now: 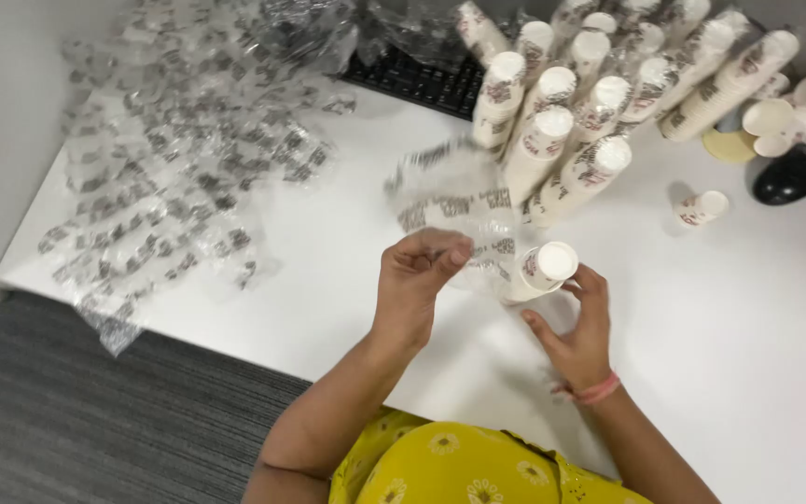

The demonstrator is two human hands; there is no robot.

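A short stack of white paper cups (543, 271) lay tilted near the middle of the white table (739, 336), its round white base end facing up toward the camera and dark printed patterning along its side. It was partly inside a clear plastic sleeve (454, 210) with blurred grey-black print, which rose from the stack toward 11 o'clock.

The left hand (414, 287) sat at 9 o'clock from the stack, thumb and fingertips pinched closed on the sleeve's film. The right hand (576, 331) sat at 5 o'clock from it, fingers curled partway open, cradling the stack from below with the thumb against its lower side; a pink band circled that wrist.

At 12 to 1 o'clock from the stack, many long stacks of the same cups (562, 131) leaned in a fan, white with dark printed bands, some in clear wrap. A black keyboard (422, 79) lay behind them at 11 o'clock. At 10 o'clock, a large heap of empty crumpled sleeves (179, 159), clear with grey print, covered the table's left part. At 2 o'clock a single small cup (701, 207) lay on its side, and farther out lay a glossy black rounded object (792, 175), a pale yellow disc (729, 147) and loose cups (795, 107).
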